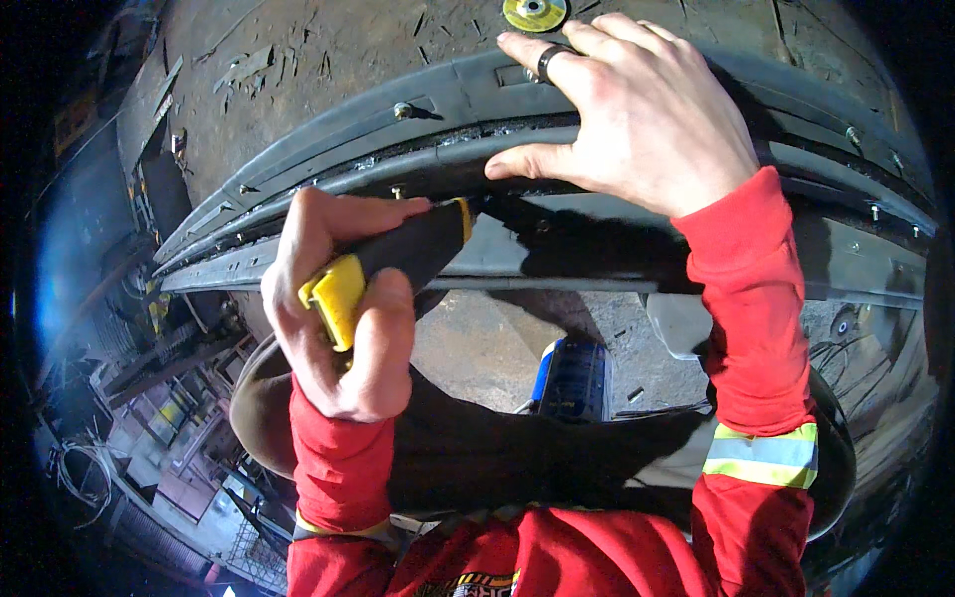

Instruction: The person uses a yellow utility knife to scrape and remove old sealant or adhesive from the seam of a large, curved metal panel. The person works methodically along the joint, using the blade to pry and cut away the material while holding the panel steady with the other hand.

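My left hand (343, 308) is closed around a black-and-yellow utility knife (408, 249). Its yellow-banded front end points right, low over a long dark strip assembly (378, 179); any blade there is lost in shadow. My right hand (647, 124), a black ring on one finger, lies palm down with fingers and thumb spread across the upper strips and holds nothing. Along the strips stand several small bolts (402, 110). A ragged black seam runs lengthwise between them. My right arm casts a dark shadow over the lower pale strip (617, 244).
A yellow grinding disc (534, 12) lies on the worn surface beyond my right fingers, among dark shavings (264, 65). Below the strips, a blue can (572, 378) is near my legs. Cluttered shelving and cables (90, 473) fill the lower left.
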### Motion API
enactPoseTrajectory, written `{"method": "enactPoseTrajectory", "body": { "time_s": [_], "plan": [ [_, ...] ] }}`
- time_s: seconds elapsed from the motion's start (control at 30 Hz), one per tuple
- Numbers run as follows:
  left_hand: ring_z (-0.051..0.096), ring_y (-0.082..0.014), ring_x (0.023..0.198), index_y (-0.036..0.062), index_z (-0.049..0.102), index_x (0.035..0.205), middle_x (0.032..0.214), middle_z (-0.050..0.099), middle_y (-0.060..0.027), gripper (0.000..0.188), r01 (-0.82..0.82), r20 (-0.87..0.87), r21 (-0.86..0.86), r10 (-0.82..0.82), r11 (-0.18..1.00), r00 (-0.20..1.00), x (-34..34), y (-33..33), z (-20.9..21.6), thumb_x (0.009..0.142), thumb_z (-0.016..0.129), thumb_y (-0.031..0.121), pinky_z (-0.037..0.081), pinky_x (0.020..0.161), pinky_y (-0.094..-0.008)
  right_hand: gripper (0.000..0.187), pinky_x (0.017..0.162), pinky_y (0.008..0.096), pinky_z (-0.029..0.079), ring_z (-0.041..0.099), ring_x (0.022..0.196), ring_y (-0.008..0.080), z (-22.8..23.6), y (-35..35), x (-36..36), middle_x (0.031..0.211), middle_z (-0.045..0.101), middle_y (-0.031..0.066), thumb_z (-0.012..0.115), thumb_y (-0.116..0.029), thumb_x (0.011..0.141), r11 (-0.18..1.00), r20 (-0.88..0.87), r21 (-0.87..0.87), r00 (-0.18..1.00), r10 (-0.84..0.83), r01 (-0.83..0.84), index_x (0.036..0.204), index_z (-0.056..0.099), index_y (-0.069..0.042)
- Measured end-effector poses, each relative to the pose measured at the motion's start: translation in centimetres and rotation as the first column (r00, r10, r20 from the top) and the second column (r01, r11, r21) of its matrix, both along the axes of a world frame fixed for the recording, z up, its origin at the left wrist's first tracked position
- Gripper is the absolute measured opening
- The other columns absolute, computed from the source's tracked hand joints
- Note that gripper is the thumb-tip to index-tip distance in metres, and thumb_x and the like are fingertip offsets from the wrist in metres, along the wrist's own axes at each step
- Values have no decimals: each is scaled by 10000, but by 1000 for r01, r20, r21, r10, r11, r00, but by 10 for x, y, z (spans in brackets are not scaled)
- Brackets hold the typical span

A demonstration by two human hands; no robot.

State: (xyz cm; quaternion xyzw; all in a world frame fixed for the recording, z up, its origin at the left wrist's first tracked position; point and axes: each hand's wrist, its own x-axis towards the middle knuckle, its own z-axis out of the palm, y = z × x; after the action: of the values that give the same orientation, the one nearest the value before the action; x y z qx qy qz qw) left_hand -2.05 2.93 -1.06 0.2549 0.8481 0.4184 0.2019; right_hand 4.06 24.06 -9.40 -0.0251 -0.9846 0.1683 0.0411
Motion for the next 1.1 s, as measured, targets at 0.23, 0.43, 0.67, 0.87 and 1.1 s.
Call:
{"method": "enactPoseTrajectory", "body": {
  "time_s": [0.23,0.43,0.67,0.87,1.1],
  "plan": [
    [588,-184,783,-55,564,903,873,656,-176,251,-3,-4,-42,3,999,1000,-1,-1,-9,694,501,66,453,766,-283,766,986,408,423,575,1096,300,0,2,0,1062,664,174,550,-667,836,1000,-33,-29,999,0,-1,1259,617,-31],
    [565,-175,771,-60,592,895,855,636,-142,261,19,-94,-31,-22,999,995,2,-1,-1,697,499,82,444,762,-279,788,1003,415,414,567,1120,300,-12,2,1,1106,658,174,542,-685,829,998,-62,-70,998,-12,8,1268,610,-35],
    [439,-95,620,-39,535,795,698,573,-73,122,-10,-63,-75,5,997,998,-5,8,-8,733,512,63,372,574,-264,803,993,409,421,575,1107,302,-7,0,-1,1104,653,167,564,-696,803,998,-39,-54,999,-17,15,1267,611,-42],
    [411,-55,629,-34,538,809,696,557,-31,106,-25,28,-97,28,995,999,-11,7,-1,762,481,42,340,561,-224,796,985,404,430,577,1112,297,-9,0,0,1120,651,169,569,-695,799,999,-41,-36,999,-23,22,1257,617,-46],
    [425,-88,616,-22,565,771,653,492,-26,158,2,1,-112,-2,994,1000,-18,9,-12,763,516,127,349,565,-253,792,987,409,429,571,1135,301,-5,-4,1,1137,650,172,567,-690,804,999,-60,-26,998,-27,26,1258,613,-42]
  ]
}}
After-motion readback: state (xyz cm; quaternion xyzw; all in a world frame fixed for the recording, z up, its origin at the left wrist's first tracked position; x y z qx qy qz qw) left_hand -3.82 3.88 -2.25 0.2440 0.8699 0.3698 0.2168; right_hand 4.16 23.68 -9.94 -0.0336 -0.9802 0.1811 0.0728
